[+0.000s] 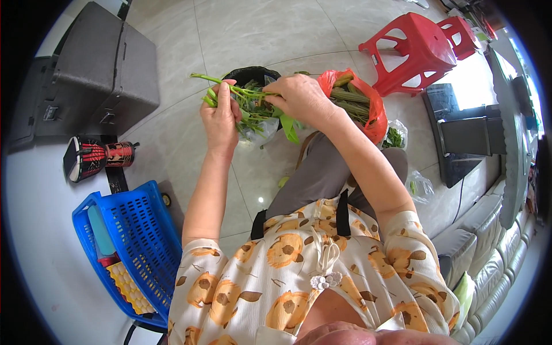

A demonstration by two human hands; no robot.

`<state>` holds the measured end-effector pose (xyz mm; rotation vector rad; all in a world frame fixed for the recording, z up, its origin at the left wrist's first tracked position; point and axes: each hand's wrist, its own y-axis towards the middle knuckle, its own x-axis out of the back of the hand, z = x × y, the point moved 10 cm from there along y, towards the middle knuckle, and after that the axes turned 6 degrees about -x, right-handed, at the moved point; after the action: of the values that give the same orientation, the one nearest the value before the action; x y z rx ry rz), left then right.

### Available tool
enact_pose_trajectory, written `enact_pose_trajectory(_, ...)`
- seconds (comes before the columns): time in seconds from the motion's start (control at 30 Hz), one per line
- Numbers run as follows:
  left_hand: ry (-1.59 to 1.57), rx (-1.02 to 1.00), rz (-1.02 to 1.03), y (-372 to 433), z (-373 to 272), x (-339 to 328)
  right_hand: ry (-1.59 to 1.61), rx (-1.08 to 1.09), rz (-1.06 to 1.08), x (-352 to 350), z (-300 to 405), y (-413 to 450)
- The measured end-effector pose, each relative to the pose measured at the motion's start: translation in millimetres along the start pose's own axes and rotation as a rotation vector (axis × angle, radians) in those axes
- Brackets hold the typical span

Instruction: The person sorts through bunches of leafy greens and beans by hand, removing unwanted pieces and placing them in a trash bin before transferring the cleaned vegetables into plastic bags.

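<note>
My left hand [221, 118] grips a small bunch of green leafy stems [210, 100], one longer stem sticking out to the left. My right hand [299, 97] pinches the thin end of a stem, and a green leaf [288, 128] hangs below it. Beneath both hands stands a black-lined bin [250, 73] with greens inside. A clear plastic bag [264, 133] shows at its near side, partly covered by leaves. Right of my right hand, a red plastic bag [377, 116] holds long ridged green vegetables [350, 95].
Red plastic stools [424, 41] stand at the upper right. Clear bags with greens [394, 136] lie on the tiled floor by my knee. On the left are a grey case [95, 73], a small drum [101, 156] and a blue basket [138, 220]. A sofa [483, 241] is at the right.
</note>
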<state>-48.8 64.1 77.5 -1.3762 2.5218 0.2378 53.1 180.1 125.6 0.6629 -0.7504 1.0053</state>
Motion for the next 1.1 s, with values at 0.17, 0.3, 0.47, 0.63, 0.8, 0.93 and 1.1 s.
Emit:
enact_pose_trajectory(0.17, -0.017, -0.016, 0.125, 3, -9, -3, 0.466, -0.111, 0.212, -19, -12, 2)
enact_pose_trajectory(0.3, -0.008, -0.021, 0.277, 4, -16, -10, 0.535, -0.216, 0.405, -38, -11, 0)
enact_pose_trajectory(0.47, 0.335, -0.328, 0.005, -11, -36, -6, 0.354, -0.264, -0.127, -2, -18, 12)
enact_pose_trajectory(0.63, -0.331, -0.076, -0.369, 6, -7, 25, 0.998, -0.359, -0.236, -11, -44, 13)
enact_pose_trajectory(0.8, -0.329, 0.042, -0.236, 13, 15, 27, 1.348, -0.448, -0.018, -5, -51, 0)
enact_pose_trajectory(0.93, -0.307, 0.057, -0.227, 16, 17, 32, 1.397, -0.518, -0.042, 2, -77, -10)
enact_pose_trajectory(1.1, -0.251, 0.058, -0.134, 12, 18, 23, 0.771, -0.25, 0.089, 5, -28, 9)
